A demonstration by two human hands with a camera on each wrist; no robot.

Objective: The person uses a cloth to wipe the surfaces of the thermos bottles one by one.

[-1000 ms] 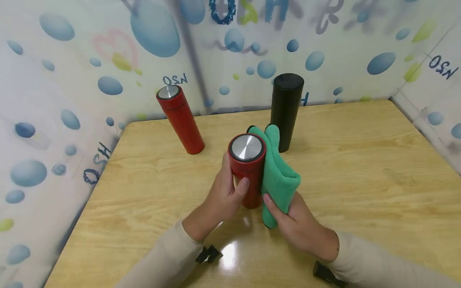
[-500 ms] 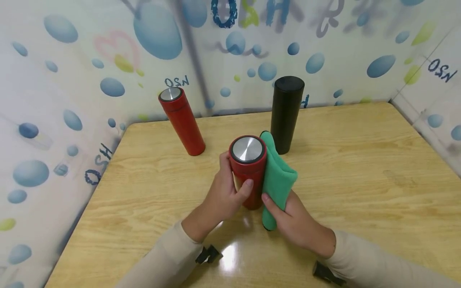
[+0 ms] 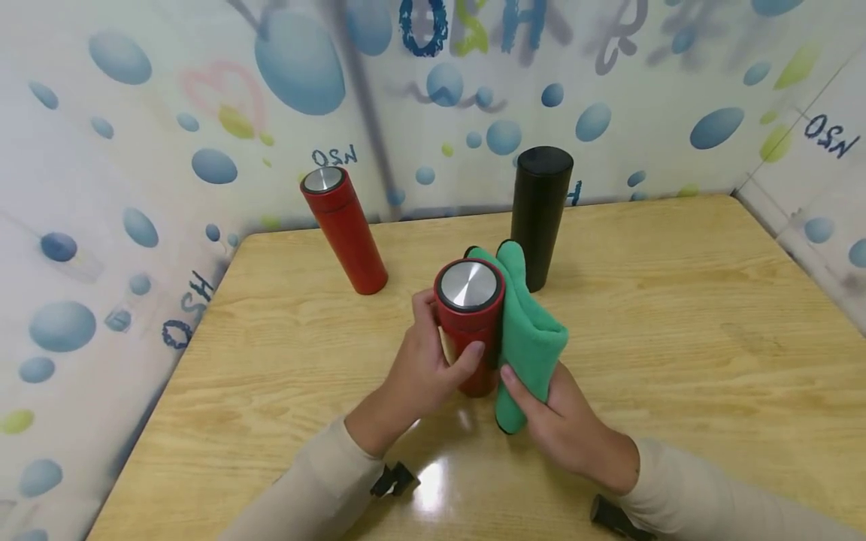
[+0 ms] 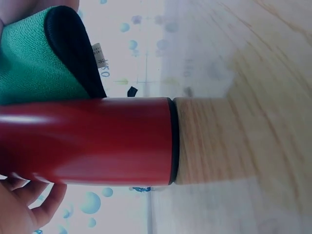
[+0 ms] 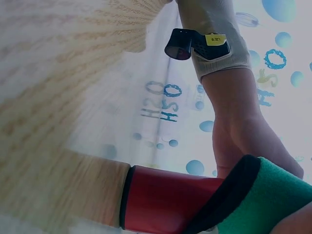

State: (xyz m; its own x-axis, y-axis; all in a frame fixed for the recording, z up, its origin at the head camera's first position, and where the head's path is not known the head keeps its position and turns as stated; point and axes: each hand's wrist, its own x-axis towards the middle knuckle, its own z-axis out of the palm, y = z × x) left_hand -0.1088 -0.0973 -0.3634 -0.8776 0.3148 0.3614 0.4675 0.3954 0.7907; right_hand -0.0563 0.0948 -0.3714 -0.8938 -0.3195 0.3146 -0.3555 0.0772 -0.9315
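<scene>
My left hand (image 3: 419, 368) grips a red thermos flask (image 3: 465, 330) with a shiny metal lid top. Upright, the flask has its base on the tabletop, as both wrist views show. A folded green cloth (image 3: 531, 349) with dark trim lies against the flask's right side, held in my right hand (image 3: 571, 421) with the thumb on the near face. In the left wrist view, fingers (image 4: 46, 204) of the left hand lie along the flask (image 4: 97, 141). The cloth (image 5: 273, 195) covers part of the flask (image 5: 168, 200) in the right wrist view. Most right-hand fingers are hidden.
Another red flask (image 3: 348, 240) stands back left near the patterned wall (image 3: 406, 113). A tall black flask (image 3: 541, 218) stands back right, just beyond the cloth. The wooden table (image 3: 690, 315) extends to the right wall. Each wrist bears a black camera mount (image 3: 395, 479).
The cloth has shifted along the flask: half a second ago its far end was drawn back, and now it reaches behind the flask again. The left hand keeps its grip.
</scene>
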